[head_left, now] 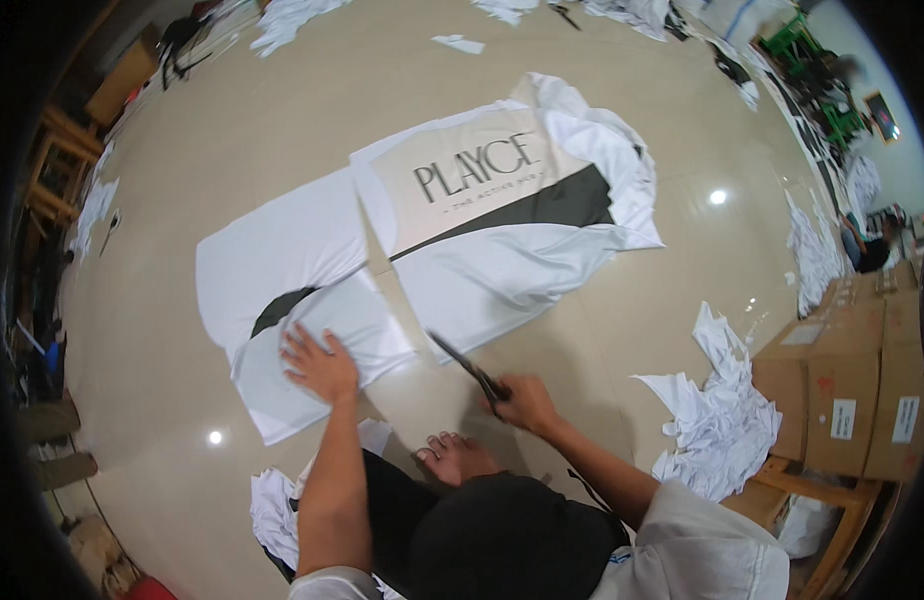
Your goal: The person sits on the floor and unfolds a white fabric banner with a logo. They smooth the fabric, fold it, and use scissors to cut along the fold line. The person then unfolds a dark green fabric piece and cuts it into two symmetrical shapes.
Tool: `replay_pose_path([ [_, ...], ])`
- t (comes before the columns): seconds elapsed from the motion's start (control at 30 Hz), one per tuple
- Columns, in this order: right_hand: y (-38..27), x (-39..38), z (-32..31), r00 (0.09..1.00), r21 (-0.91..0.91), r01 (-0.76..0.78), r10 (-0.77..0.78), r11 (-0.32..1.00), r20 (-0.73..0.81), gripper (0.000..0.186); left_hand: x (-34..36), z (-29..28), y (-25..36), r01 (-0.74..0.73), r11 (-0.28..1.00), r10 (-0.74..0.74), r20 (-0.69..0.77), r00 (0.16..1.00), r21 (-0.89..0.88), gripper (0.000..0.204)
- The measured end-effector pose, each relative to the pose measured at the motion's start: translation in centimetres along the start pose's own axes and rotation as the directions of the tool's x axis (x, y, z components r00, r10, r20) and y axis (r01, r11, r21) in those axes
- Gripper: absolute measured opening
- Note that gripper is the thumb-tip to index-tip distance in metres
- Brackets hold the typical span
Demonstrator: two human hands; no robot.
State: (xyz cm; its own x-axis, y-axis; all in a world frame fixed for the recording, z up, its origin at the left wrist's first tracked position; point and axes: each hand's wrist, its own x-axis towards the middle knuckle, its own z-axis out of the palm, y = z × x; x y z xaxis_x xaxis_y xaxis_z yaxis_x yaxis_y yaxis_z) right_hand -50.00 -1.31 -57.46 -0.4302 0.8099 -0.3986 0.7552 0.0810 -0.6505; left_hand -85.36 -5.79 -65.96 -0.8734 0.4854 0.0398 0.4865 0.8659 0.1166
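Your right hand (527, 402) grips scissors (470, 366) by the near corner of the printed cloth (517, 215) | your left hand (320, 362) lies spread on the white cloth (287, 240), left of the printed cloth | best press evenly, clear of the scissors

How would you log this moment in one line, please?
left hand: flat on white fabric piece | right hand: gripping black scissors | printed fabric piece: to its right, on floor

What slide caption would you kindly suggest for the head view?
Left hand spread on one white fabric piece, right hand gripping scissors, a printed fabric piece alongside on the glossy floor.
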Motion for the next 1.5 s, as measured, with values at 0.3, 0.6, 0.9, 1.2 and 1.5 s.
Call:
replay_pose_path([
  [0.3,9.8,-15.9,0.3,0.991,-0.100,-0.094,0.083,0.991,-0.105,0.032,2.5,-1.3,0.8,-0.169,0.978,0.177,0.063,0.982,-0.119,0.069],
  [0.6,12.4,-14.8,0.4,0.999,-0.179,0.045,-0.043,0.983,0.013,0.030,-11.5,-2.6,15.9,-0.506,0.731,0.664,0.307,0.681,-0.458,0.023],
  [0.9,9.3,-9.3,-4.2,0.966,0.991,-0.019,0.257,0.136,-0.017,0.036,-24.3,-14.5,14.3,-0.283,0.111,0.992,0.121,-0.017,-0.953,0.018],
  [1.2,-3.2,-5.1,-10.3,1.000,0.999,0.006,-0.006,0.051,-0.005,0.035,-17.4,-8.9,12.5,-0.465,0.021,0.910,-0.176,0.375,-0.885,0.071],
  [1.5,-3.9,-8.0,-14.7,0.913,0.874,0.324,0.122,0.363,-0.390,0.025,-16.6,-4.7,13.3,-0.440,0.322,0.750,-0.057,0.659,-0.838,0.037],
])
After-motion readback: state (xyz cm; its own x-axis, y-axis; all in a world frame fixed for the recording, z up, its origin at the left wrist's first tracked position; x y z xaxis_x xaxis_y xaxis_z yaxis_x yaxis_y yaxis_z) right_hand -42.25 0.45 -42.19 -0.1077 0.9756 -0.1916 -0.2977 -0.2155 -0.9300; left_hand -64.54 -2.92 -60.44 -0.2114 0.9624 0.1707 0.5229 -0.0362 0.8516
